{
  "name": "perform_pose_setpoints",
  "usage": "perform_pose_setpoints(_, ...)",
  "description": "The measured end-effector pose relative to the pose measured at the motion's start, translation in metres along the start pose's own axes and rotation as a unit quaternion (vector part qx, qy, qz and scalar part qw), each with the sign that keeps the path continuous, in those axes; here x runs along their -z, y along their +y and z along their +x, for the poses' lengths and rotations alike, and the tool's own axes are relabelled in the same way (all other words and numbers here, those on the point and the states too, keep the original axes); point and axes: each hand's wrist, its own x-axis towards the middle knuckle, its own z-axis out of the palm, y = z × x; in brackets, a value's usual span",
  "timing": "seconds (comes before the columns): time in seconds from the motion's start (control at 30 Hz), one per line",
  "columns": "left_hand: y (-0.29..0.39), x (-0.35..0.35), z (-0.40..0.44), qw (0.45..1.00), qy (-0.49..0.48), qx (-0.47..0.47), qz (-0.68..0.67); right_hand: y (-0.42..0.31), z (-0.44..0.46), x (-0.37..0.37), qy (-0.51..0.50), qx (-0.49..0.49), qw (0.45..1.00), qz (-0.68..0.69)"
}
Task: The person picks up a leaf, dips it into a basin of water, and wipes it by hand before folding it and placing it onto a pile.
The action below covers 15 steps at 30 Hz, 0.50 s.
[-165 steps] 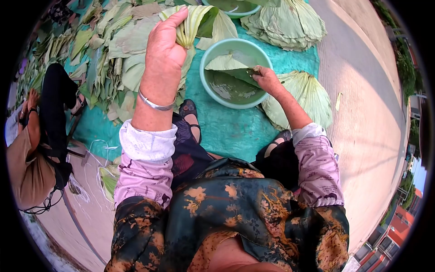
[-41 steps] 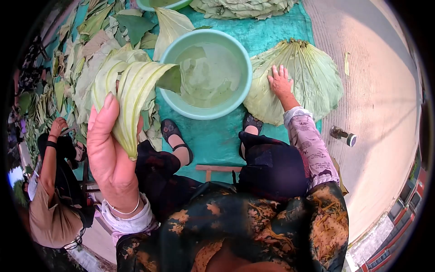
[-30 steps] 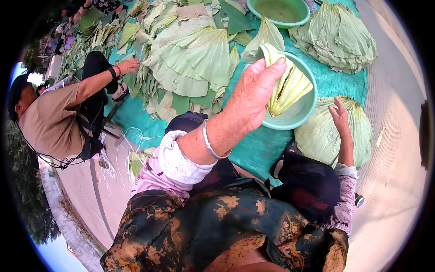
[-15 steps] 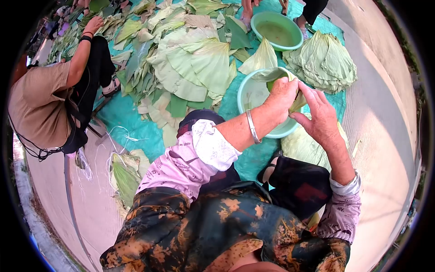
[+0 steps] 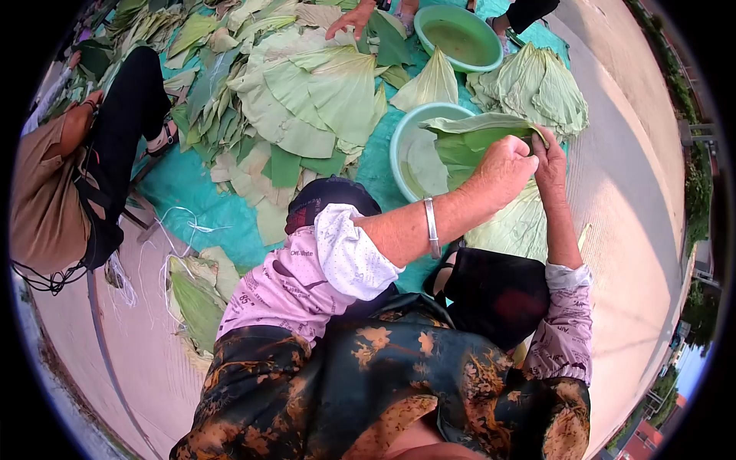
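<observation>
Our left hand, nearer the round, light-green plastic basin, and our right hand both grip a broad, green folded leaf, its length stretching from them over that basin.

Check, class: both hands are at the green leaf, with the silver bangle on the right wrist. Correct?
No: the head view shows the silver bangle on the left wrist. The left hand and right hand are at the green leaf.

On the tarp, leaf pile left of near basin, far basin behind.
</observation>
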Motion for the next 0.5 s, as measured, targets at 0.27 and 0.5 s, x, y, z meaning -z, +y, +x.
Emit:
perform_pose_setpoints(0.27, 0.007, -0.019, -0.034, 0.974, -0.118, -0.027, 0.191, 0.062, 0.011, -0.037, -0.032, -0.077, 0.987, -0.138)
perform_pose_setpoints(0.5, 0.012, -0.020, -0.042, 0.969, -0.112, -0.017, 0.218, 0.126, -0.022, -0.101, -0.208, -0.046, 0.968, -0.130)
